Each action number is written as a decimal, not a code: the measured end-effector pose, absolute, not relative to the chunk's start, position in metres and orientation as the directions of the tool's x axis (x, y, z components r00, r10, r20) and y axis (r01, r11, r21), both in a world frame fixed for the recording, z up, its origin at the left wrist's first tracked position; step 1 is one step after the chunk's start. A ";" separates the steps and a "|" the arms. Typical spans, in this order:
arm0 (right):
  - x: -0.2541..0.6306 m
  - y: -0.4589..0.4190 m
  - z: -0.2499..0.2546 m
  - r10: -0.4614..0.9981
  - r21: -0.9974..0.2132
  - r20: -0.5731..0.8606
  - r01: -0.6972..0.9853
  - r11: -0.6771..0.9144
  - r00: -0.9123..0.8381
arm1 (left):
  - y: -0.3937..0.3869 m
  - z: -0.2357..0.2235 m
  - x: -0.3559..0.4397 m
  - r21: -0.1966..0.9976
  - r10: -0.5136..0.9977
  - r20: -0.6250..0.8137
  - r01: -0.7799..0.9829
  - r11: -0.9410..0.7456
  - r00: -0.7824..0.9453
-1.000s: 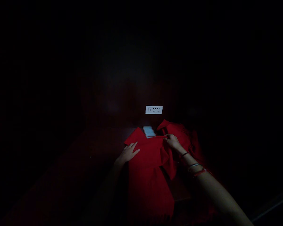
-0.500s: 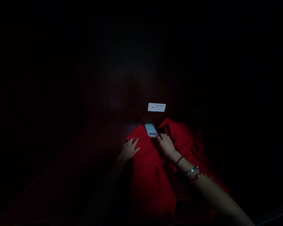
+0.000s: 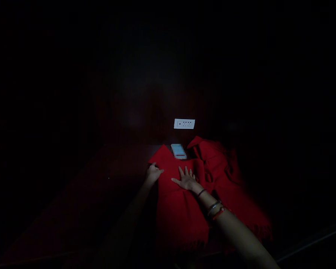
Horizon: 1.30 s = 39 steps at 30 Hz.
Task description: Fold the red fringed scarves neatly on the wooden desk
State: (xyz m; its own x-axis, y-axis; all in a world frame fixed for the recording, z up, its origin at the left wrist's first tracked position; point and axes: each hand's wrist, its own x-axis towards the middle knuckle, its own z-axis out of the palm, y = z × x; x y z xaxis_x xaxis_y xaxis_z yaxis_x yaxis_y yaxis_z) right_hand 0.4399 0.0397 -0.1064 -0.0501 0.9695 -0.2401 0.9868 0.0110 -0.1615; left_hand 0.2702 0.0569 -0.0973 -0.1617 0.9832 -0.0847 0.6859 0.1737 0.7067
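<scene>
A red fringed scarf [image 3: 179, 215] lies spread lengthwise on a dark surface in front of me. My right hand [image 3: 186, 181] rests flat on its upper part, palm down with the fingers spread. At the scarf's left edge is my left hand [image 3: 153, 173], its thumb stretched out over the cloth and apart from the fingers; dim light partly hides those fingers. Just beyond the scarf's far end lies a phone [image 3: 178, 151] with a lit, blurred screen. More bunched red cloth [image 3: 224, 164] with a fringe lies to the right, partly against the spread part.
A white socket panel [image 3: 184, 124] is on the dark wall behind the phone. The dark tabletop [image 3: 114, 168] extends to the left. Most of the surroundings are too dark to make out.
My right hand has moved from beside the phone back onto the scarf and spread flat, and the cloth under it now reaches further right. My left hand stays near the left edge.
</scene>
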 end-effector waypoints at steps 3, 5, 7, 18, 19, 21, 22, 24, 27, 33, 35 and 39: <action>0.438 0.041 -0.110 0.965 -0.164 -0.256 0.986 0.007 -0.049 | 0.056 -0.099 0.269 0.712 0.980 -0.077 0.678 0.181 -0.181; 0.437 0.043 -0.108 0.959 -0.157 -0.277 0.988 0.007 -0.051 | 0.054 -0.098 0.268 0.689 0.980 -0.090 0.700 0.188 -0.176; 0.436 0.044 -0.101 0.949 -0.147 -0.311 0.989 0.012 -0.058 | 0.051 -0.096 0.268 0.651 0.980 -0.124 0.732 0.199 -0.156; 0.489 0.030 -0.055 0.990 0.071 0.138 0.997 0.001 -0.011 | 0.023 -0.096 0.294 0.199 0.935 0.299 0.945 -0.257 0.191; 0.499 0.027 -0.055 0.989 0.073 0.147 0.997 -0.017 0.006 | 0.024 -0.101 0.297 0.205 0.931 0.237 0.922 -0.327 0.277; 0.516 0.021 -0.056 0.989 0.058 0.145 0.998 0.023 -0.031 | 0.030 -0.112 0.300 0.240 0.927 0.063 0.896 -0.374 0.370; 0.522 0.019 -0.058 0.988 0.047 0.139 0.997 0.066 -0.072 | 0.034 -0.115 0.299 0.254 0.923 -0.008 0.894 -0.369 0.384; 0.529 0.014 -0.061 0.983 0.026 0.128 0.992 0.127 -0.129 | 0.042 -0.118 0.290 0.261 0.917 -0.083 0.896 -0.358 0.391; 0.531 0.010 -0.058 0.978 -0.008 0.161 0.991 0.136 -0.133 | 0.051 -0.113 0.265 0.255 0.911 -0.167 0.909 -0.329 0.377; 0.538 0.006 -0.025 0.922 0.034 0.372 0.994 0.103 -0.108 | 0.052 -0.100 0.232 0.261 0.902 -0.259 0.925 -0.278 0.344; 0.527 -0.001 -0.022 0.895 0.063 0.440 0.996 0.056 -0.078 | 0.050 -0.098 0.233 0.269 0.907 -0.258 0.926 -0.265 0.334; 0.474 -0.006 -0.041 0.878 0.063 0.377 0.954 0.292 -0.294 | 0.046 -0.095 0.241 0.299 0.897 -0.195 0.895 -0.331 0.397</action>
